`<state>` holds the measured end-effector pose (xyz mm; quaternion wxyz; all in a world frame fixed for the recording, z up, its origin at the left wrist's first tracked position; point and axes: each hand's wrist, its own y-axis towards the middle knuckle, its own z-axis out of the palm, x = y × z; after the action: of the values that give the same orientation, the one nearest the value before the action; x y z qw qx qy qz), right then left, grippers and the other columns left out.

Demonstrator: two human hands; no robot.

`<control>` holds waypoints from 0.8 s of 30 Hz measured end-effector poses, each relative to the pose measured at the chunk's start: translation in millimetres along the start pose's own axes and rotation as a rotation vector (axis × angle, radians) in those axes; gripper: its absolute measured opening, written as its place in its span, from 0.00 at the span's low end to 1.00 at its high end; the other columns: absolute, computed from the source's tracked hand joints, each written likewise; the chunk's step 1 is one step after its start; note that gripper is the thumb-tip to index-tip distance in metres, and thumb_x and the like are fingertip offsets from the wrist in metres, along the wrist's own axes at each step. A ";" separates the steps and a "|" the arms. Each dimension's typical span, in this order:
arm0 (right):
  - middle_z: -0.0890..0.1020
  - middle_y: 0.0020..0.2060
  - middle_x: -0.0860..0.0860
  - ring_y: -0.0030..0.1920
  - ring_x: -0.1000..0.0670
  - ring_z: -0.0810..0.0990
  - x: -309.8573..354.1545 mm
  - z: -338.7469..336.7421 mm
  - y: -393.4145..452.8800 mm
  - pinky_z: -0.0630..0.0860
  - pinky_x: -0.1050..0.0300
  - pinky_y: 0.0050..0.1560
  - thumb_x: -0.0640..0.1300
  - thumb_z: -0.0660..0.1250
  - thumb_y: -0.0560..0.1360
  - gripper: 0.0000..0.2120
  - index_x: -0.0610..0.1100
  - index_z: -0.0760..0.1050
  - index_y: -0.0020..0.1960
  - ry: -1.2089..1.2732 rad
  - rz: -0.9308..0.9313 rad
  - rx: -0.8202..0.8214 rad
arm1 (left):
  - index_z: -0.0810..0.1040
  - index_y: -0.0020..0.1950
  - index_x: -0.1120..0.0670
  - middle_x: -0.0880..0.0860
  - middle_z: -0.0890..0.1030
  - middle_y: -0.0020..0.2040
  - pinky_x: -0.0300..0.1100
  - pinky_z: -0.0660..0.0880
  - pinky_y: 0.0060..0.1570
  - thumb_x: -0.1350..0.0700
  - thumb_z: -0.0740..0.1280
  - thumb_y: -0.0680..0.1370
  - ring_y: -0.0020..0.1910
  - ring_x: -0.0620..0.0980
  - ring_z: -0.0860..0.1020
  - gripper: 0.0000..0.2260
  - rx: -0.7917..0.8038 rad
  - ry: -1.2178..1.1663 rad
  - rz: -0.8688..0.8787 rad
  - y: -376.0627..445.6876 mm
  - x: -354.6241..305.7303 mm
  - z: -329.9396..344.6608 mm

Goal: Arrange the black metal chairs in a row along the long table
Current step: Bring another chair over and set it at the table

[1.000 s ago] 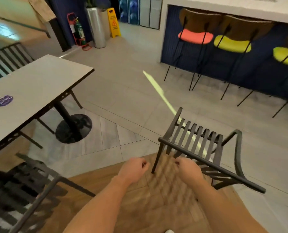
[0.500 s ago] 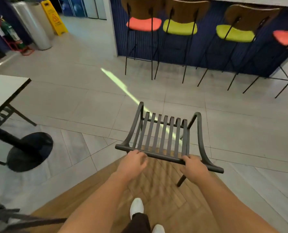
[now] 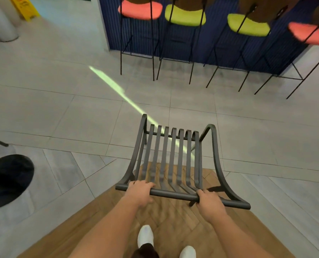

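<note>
Base (image 3: pixel 8 180): black disc on tiles at the left edge.
Left hand (image 3: pixel 139 191): fingers curled over the chair's top rail.
Chair (image 3: pixel 170 159): black, slatted, straddling wood floor and tiles.
Right hand (image 3: pixel 209 202): wrapped round the same rail.
Stools (image 3: pixel 248 25): along the far blue counter.

I have both hands on the top rail of the black metal chair (image 3: pixel 170 157): my left hand (image 3: pixel 139 191) grips it near the left end, my right hand (image 3: pixel 209 202) nearer the right end, fingers (image 3: pixel 201 192) curled over the bar. The slatted back faces me. Beyond it, four bar stools (image 3: pixel 184 15) with red and yellow-green seats line the far blue counter front (image 3: pixel 218 43). A round black table base (image 3: pixel 8 180) sits at left. My white shoes (image 3: pixel 145 235) stand on wood flooring (image 3: pixel 166 218).
</note>
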<state>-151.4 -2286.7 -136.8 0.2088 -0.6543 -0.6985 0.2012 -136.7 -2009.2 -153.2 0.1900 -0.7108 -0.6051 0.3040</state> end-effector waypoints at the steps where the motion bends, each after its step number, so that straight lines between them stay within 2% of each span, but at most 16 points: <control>1: 0.77 0.66 0.50 0.66 0.46 0.74 -0.2 0.9 2.8 0.68 0.49 0.71 0.43 0.60 0.84 0.16 0.51 0.70 0.71 0.004 -0.005 0.010 | 0.68 0.77 0.42 0.50 0.76 0.68 0.55 0.61 0.72 0.47 0.66 0.81 0.68 0.54 0.72 0.24 0.005 0.014 -0.006 2.0 -0.8 -1.0; 5: 0.78 0.63 0.51 0.63 0.47 0.77 -1.6 1.3 14.1 0.74 0.50 0.67 0.44 0.63 0.82 0.14 0.52 0.72 0.67 0.042 -0.012 0.053 | 0.73 0.71 0.42 0.51 0.79 0.63 0.54 0.67 0.67 0.54 0.63 0.83 0.64 0.54 0.75 0.17 0.007 0.049 -0.028 7.7 -3.8 -4.5; 10: 0.79 0.51 0.54 0.53 0.49 0.81 -0.5 -1.7 29.4 0.80 0.50 0.56 0.44 0.63 0.80 0.08 0.54 0.74 0.58 -0.006 -0.071 0.131 | 0.72 0.73 0.40 0.52 0.81 0.63 0.53 0.72 0.61 0.61 0.60 0.84 0.61 0.55 0.79 0.22 -0.042 0.148 -0.063 10.6 -9.0 -0.7; 12: 0.80 0.51 0.53 0.53 0.48 0.81 -3.5 -4.4 37.8 0.80 0.49 0.56 0.45 0.62 0.81 0.07 0.54 0.74 0.58 -0.034 -0.131 0.158 | 0.73 0.73 0.40 0.52 0.81 0.63 0.53 0.73 0.62 0.61 0.60 0.84 0.61 0.55 0.79 0.22 -0.075 0.159 -0.087 12.6 -11.1 0.0; 17: 0.81 0.56 0.49 0.58 0.44 0.81 -19.9 -17.2 57.4 0.77 0.49 0.57 0.44 0.61 0.81 0.09 0.50 0.75 0.60 -0.124 -0.276 0.194 | 0.71 0.75 0.38 0.56 0.75 0.72 0.55 0.68 0.65 0.61 0.60 0.84 0.69 0.57 0.75 0.24 -0.090 0.116 -0.176 16.0 -27.2 4.4; 24: 0.81 0.58 0.50 0.59 0.46 0.81 -38.0 -45.7 87.6 0.77 0.51 0.60 0.45 0.62 0.81 0.11 0.51 0.75 0.63 -0.240 -0.431 0.195 | 0.69 0.76 0.37 0.56 0.74 0.72 0.56 0.67 0.68 0.62 0.60 0.84 0.67 0.57 0.75 0.25 -0.144 -0.044 -0.332 11.6 -57.0 17.4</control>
<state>-51.1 -2318.8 -148.5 0.2244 -0.4389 -0.8187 0.2947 -144.3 -2068.7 -162.0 0.1729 -0.6060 -0.7384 0.2400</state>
